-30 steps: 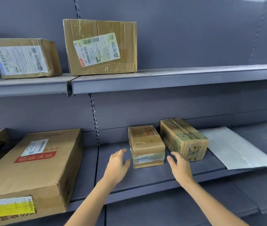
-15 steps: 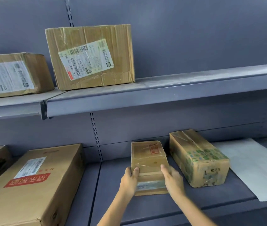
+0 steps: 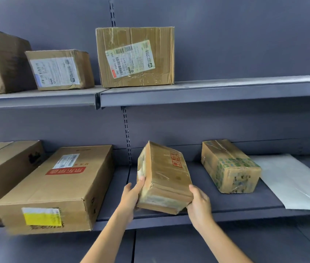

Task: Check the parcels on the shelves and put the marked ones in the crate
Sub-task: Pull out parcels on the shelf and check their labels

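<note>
Grey metal shelves (image 3: 207, 86) fill the view. Lower shelf (image 3: 226, 205), left end: big box (image 3: 59, 188), red label, yellow sticker facing the front edge. Upper shelf: tall box (image 3: 135, 56), label digits "940 6591 00 344". Small parcel (image 3: 164, 177), red stamp unreadable, tilted over the lower shelf's front edge; left hand (image 3: 131, 196) grip clamped on its left side, right hand (image 3: 199, 204) on the near right corner. Step looks like checking; next probably turn it, look for a mark. No crate visible.
</note>
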{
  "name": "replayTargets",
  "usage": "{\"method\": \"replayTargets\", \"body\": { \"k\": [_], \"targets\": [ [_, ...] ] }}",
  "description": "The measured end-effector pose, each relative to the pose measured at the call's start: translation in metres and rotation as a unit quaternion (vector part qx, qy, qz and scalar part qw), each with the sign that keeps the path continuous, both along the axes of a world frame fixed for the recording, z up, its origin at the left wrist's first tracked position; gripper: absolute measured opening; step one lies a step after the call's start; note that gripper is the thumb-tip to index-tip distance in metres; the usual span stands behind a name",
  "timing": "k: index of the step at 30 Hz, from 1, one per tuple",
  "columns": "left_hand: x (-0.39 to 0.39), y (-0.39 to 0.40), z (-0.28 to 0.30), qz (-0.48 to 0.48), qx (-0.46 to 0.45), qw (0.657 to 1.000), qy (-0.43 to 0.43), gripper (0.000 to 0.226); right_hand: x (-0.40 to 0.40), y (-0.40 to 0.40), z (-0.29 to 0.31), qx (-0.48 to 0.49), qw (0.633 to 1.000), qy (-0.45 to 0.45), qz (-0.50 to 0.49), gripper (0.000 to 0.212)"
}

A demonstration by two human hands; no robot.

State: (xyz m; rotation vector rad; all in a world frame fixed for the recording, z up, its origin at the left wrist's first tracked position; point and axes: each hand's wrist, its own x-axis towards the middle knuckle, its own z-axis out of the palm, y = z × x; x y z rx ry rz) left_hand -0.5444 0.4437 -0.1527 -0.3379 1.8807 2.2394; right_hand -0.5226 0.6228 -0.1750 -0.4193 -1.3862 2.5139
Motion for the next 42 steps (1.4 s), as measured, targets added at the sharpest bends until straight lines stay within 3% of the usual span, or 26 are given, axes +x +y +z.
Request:
{"method": "replayTargets", "body": {
  "k": [2,4,7,9,11,14,17,21,24,26,28,29,31,33,35,38,42],
  "targets": [
    [0.014,-0.008,0.01,-0.046,0.064,0.997,-0.01,0.068,0.005,-0.005,0.0,-0.065,0.997,-0.005,0.048,0.022],
    [0.022,-0.013,0.016,-0.048,0.106,0.993,0.018,0.051,0.004,-0.008,-0.006,-0.056,0.994,-0.047,0.077,0.024],
    [0.034,-0.014,0.027,-0.029,0.107,0.991,0.072,0.04,0.005,-0.014,-0.008,0.098,0.983,-0.105,0.117,0.033],
    [0.038,-0.013,0.03,-0.016,0.084,0.991,0.107,0.034,0.008,-0.018,0.0,0.214,0.964,-0.09,0.13,0.036],
    [0.042,-0.009,0.032,-0.022,0.047,0.988,0.143,0.031,0.011,-0.019,0.016,0.254,0.953,-0.063,0.152,0.04],
    [0.053,-0.003,0.034,-0.045,0.014,0.98,0.195,0.029,0.017,-0.016,0.038,0.227,0.942,-0.052,0.24,0.057],
    [0.06,0.002,0.033,-0.08,0.01,0.967,0.244,0.03,0.023,-0.014,0.045,0.191,0.956,-0.061,0.215,0.063],
    [0.062,0.002,0.03,-0.091,-0.02,0.963,0.252,0.027,0.033,-0.008,0.032,0.037,0.985,-0.018,0.166,0.042],
    [0.057,-0.004,0.023,-0.074,-0.185,0.936,0.289,0.029,0.042,-0.003,0.016,-0.077,0.979,0.028,0.185,0.056],
    [0.052,-0.012,0.021,-0.036,-0.279,0.915,0.29,0.067,0.046,-0.003,0.008,-0.122,0.972,0.045,0.196,0.06],
    [0.046,-0.017,0.02,-0.037,-0.237,0.945,0.22,0.115,0.049,-0.006,0.006,-0.14,0.967,0.052,0.207,0.062],
    [0.045,-0.018,0.02,-0.05,-0.182,0.964,0.186,0.12,0.05,-0.008,0.006,-0.145,0.965,0.055,0.214,0.068],
    [0.047,-0.018,0.021,-0.068,-0.086,0.981,0.159,0.097,0.051,-0.009,0.007,-0.152,0.963,0.055,0.217,0.066],
    [0.049,-0.02,0.021,-0.073,-0.016,0.987,0.141,0.062,0.051,-0.007,0.008,-0.153,0.965,0.042,0.208,0.05],
    [0.051,-0.022,0.02,-0.098,0.06,0.987,0.116,0.044,0.048,-0.005,0.007,-0.162,0.964,0.038,0.205,0.04],
    [0.054,-0.025,0.02,-0.134,0.126,0.978,0.099,0.039,0.047,-0.004,0.008,-0.179,0.96,0.044,0.21,0.034],
    [0.055,-0.031,0.011,-0.126,0.14,0.977,0.101,0.061,0.044,-0.004,0.017,-0.105,0.97,0.029,0.217,0.032]
  ]
}}
